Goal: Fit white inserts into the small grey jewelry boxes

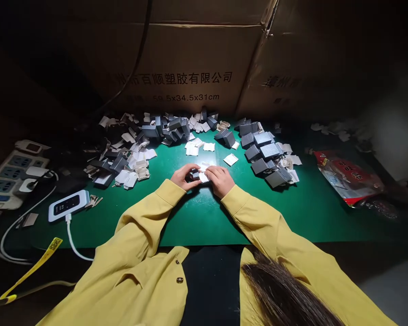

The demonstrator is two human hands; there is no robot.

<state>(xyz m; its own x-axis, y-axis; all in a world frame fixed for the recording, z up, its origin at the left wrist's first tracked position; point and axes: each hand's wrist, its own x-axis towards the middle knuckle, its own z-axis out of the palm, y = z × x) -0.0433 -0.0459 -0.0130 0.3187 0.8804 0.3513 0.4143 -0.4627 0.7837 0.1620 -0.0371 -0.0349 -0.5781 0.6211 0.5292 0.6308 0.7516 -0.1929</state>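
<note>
Near the middle of the green table top (204, 226), my left hand (185, 177) curls around a small dark box (193, 174), thumb and fingers on its sides. My right hand (219, 180) is closed on a small white card piece (204, 172) at the box's right side. Both hands nearly meet, and their fingers hide part of the box and card. A loose white card piece (230, 159) lies just beyond my right hand. More white pieces (192, 148) lie farther back.
Dark boxes and white pieces are heaped at left (119, 163) and right (270, 151). A power strip (13, 174) and white device (69, 205) with cables sit at far left, a red plastic bag (350, 176) at right. Large cartons (190, 54) stand behind.
</note>
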